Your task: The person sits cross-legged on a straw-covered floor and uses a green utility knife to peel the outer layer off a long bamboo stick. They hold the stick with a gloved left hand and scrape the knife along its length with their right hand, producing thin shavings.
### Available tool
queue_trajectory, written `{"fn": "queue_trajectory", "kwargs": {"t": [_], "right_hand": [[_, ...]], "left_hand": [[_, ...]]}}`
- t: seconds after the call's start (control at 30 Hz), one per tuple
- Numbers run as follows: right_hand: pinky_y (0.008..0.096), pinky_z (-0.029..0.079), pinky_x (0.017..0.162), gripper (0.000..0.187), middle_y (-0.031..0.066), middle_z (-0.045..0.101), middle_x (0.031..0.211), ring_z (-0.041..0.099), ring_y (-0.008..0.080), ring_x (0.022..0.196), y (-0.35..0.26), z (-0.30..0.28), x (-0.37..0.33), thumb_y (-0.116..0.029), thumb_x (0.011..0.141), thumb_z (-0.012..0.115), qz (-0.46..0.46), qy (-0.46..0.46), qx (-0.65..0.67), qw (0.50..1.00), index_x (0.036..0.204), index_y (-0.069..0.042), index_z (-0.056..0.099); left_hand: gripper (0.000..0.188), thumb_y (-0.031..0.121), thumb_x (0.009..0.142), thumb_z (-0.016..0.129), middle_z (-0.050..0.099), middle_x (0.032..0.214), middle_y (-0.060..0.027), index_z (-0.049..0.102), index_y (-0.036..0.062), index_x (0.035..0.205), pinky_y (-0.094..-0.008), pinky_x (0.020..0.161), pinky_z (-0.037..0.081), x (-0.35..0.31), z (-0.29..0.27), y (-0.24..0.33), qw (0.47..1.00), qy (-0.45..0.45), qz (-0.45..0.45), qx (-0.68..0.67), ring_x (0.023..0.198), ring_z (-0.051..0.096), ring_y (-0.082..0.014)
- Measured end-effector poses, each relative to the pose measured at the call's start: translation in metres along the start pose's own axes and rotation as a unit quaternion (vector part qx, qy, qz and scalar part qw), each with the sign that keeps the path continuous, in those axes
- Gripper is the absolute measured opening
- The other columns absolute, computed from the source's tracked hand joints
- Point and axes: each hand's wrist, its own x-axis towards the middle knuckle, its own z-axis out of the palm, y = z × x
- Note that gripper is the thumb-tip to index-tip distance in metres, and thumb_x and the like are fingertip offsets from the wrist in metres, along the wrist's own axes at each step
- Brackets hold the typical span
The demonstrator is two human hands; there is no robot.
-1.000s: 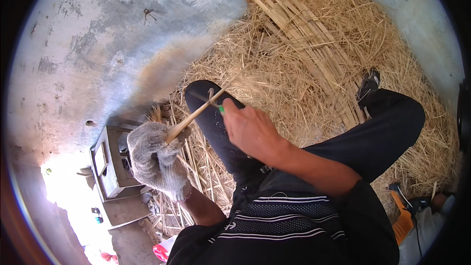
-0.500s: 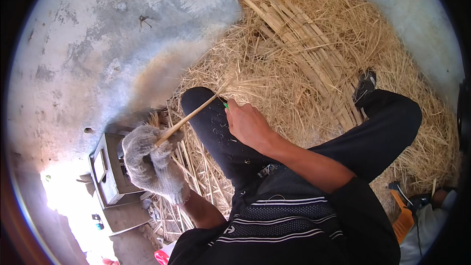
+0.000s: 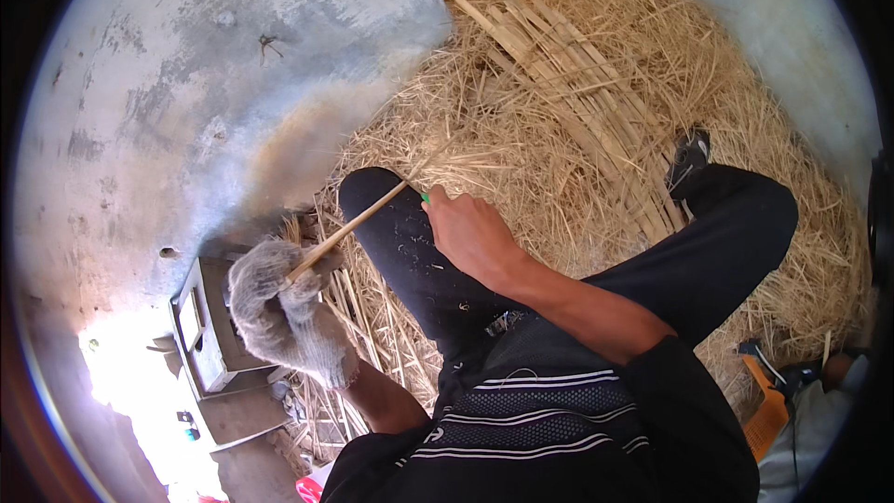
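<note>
My left hand [image 3: 291, 307], in a fuzzy grey knit glove, is closed round one end of a thin pale stick [image 3: 358, 220], which looks like a bamboo strip. The strip slants up and away to the right, over my left knee. Bare and closed, my right hand [image 3: 470, 235] grips a small green-handled tool [image 3: 426, 197] beside the strip's far part. Only a bit of the green shows; the tool's working end is too small to make out. Pale shavings [image 3: 424, 251] are scattered on my dark trouser leg.
Several split bamboo strips [image 3: 587, 102] lie on straw [image 3: 764, 251] beyond my legs. A worn plastered wall [image 3: 186, 84] rises at left, above a grey box-like object [image 3: 223, 345]. More thin sticks [image 3: 358, 345] lie beside my left thigh. An orange object [image 3: 766, 410] is at lower right.
The strip and both hands have shifted very slightly to the left in the picture, along with the whole view. Both grips look the same.
</note>
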Motion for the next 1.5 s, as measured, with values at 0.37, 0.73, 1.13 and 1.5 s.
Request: {"fn": "queue_trajectory", "kwargs": {"t": [0.37, 0.73, 1.13, 1.5], "right_hand": [[0.0446, 0.054, 0.053, 0.023, 0.0219, 0.067, 0.074, 0.069, 0.0347, 0.063, 0.092, 0.030, 0.019, -0.022, 0.099, 0.051, 0.072, -0.067, 0.114, 0.989, 0.101, 0.000, 0.057], [0.0476, 0.045, 0.064, 0.035, 0.0224, 0.060, 0.068, 0.061, 0.0383, 0.063, -0.028, -0.061, 0.000, -0.033, 0.102, 0.051, -0.010, -0.064, 0.278, 0.958, 0.102, 0.002, 0.056], [0.0524, 0.045, 0.061, 0.025, 0.0246, 0.060, 0.066, 0.063, 0.0455, 0.064, -0.032, -0.066, 0.006, -0.023, 0.104, 0.047, 0.006, 0.062, 0.343, 0.937, 0.108, 0.001, 0.049], [0.0500, 0.046, 0.050, 0.019, 0.0243, 0.061, 0.063, 0.064, 0.0413, 0.058, -0.034, -0.061, 0.002, -0.016, 0.103, 0.047, -0.045, -0.015, 0.296, 0.954, 0.107, 0.002, 0.049]], "left_hand": [[0.014, 0.003, 0.086, 0.072, 0.063, 0.090, -0.0138, 0.061, -0.0029, 0.091, -0.0275, 0.050, 0.057, 0.002, 0.039, 0.011, 0.998, -0.039, 0.048, 0.015, 0.069, 0.065, -0.0188], [0.008, -0.004, 0.088, 0.068, 0.062, 0.089, -0.0069, 0.061, -0.0004, 0.092, -0.0216, 0.063, 0.050, 0.010, 0.024, 0.009, 0.986, 0.129, -0.106, -0.008, 0.071, 0.057, -0.0105], [0.019, 0.003, 0.090, 0.068, 0.061, 0.076, -0.0133, 0.051, -0.0018, 0.084, -0.0251, 0.049, 0.053, 0.008, 0.013, 0.010, 0.962, 0.211, -0.154, 0.077, 0.054, 0.065, -0.0178], [0.021, 0.005, 0.091, 0.067, 0.060, 0.069, -0.0115, 0.048, -0.0002, 0.082, -0.0241, 0.053, 0.051, 0.008, 0.001, 0.015, 0.972, 0.135, -0.160, 0.110, 0.052, 0.062, -0.0159]]}}
